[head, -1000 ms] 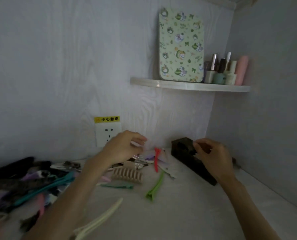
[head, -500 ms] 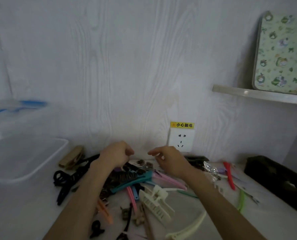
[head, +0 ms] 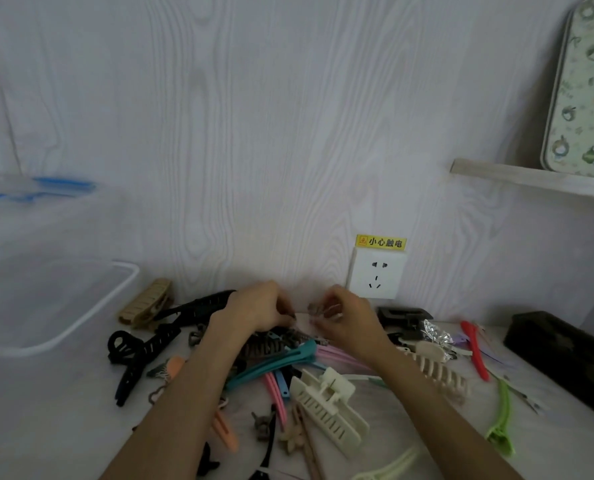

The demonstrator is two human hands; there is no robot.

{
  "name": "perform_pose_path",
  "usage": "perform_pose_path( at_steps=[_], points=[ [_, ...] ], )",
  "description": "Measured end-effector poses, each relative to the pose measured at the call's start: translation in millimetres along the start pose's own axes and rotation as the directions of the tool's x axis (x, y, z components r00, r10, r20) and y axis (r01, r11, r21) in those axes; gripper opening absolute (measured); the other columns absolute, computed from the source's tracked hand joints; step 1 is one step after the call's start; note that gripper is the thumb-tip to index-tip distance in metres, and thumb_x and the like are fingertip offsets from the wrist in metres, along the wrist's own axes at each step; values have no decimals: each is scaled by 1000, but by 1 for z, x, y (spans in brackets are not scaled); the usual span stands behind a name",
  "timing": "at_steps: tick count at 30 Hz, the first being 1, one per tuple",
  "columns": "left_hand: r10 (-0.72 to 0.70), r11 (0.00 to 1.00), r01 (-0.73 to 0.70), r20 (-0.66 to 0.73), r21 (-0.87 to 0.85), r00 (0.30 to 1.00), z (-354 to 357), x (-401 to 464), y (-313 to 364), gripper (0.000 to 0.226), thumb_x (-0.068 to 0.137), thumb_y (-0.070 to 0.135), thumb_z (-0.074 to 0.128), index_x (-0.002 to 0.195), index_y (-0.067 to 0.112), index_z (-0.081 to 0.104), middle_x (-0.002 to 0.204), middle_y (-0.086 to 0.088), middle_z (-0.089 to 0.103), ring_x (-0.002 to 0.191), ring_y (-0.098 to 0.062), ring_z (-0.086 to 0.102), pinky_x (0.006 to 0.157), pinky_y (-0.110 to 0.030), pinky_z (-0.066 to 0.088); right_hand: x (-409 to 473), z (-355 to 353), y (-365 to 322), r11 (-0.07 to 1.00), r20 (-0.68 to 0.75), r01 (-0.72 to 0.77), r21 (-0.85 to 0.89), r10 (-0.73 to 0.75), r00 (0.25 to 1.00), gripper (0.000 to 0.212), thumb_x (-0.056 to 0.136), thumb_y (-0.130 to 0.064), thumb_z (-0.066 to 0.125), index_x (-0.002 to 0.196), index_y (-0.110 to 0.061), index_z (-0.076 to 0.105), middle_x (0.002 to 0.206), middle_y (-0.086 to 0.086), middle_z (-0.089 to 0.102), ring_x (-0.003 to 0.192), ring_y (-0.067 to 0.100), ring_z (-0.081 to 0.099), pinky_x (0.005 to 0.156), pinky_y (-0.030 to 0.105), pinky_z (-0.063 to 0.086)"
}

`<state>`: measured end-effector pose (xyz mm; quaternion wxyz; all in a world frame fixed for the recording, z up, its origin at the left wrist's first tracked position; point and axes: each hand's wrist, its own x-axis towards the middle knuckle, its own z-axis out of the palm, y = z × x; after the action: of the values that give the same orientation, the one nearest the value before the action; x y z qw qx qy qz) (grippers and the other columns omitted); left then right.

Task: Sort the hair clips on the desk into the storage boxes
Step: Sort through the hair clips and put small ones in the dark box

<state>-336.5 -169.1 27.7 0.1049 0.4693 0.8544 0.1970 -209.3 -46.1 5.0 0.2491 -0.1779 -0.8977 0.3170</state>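
A heap of hair clips covers the white desk: a teal clip (head: 274,365), a cream claw clip (head: 328,407), black claw clips (head: 139,355), a red clip (head: 475,351) and a green clip (head: 501,420). My left hand (head: 254,311) and my right hand (head: 347,318) meet above the heap near the wall. Together they pinch a small pale, see-through clip (head: 311,311) between their fingertips. A clear storage box (head: 63,337) stands at the left. A dark box (head: 565,358) lies at the right.
A second clear box with blue latches (head: 35,192) is stacked behind the first at the left. A wall socket (head: 377,277) with a yellow label sits behind my hands. A shelf (head: 531,178) at the upper right carries a patterned tin (head: 586,88).
The view swung left from the dark box to the clip heap and the clear box. My right hand left the dark box and joined my left hand; both now pinch the small clip.
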Motion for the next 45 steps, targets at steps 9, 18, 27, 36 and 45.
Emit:
perform_pose_path(
  at_steps=[9,18,27,36,45],
  points=[
    [-17,996,37,224,-85,975,-48,-19,-11,27,71,20,79,94,23,65,101,0,69,99,-14,63,94,-29,49,-7,-19,-27,918,191,-108,381,36,981,39,78,-4,69,109,-19,52,99,8,69,75,17,70,63,19,54],
    [-127,992,118,295,48,947,-42,-14,-8,33,79,16,70,110,27,66,114,1,65,103,-16,62,73,-22,52,10,-11,-50,861,462,251,-443,-21,887,38,78,-7,67,112,-23,66,109,5,69,93,20,64,86,33,54],
    [-143,989,145,221,7,965,-39,-13,-12,33,74,10,74,103,24,65,116,-6,65,97,-21,65,65,-24,53,8,-9,-42,962,426,155,-223,-46,903,23,75,-12,73,97,-18,73,99,2,72,86,14,65,77,25,55],
    [18,993,-41,-204,-108,979,-47,-25,42,28,78,29,72,105,30,65,105,7,66,90,-11,61,89,-31,49,-37,-75,1,873,102,-140,466,105,989,21,81,0,66,98,-12,69,88,5,70,71,9,69,66,17,55],
    [210,898,-298,-281,-323,937,43,-8,187,30,79,31,70,109,27,67,98,12,68,82,-5,65,85,-28,52,-107,-183,76,993,-439,-32,117,80,895,26,81,4,64,91,-20,68,88,-8,68,79,-4,64,75,8,49]
  ],
)
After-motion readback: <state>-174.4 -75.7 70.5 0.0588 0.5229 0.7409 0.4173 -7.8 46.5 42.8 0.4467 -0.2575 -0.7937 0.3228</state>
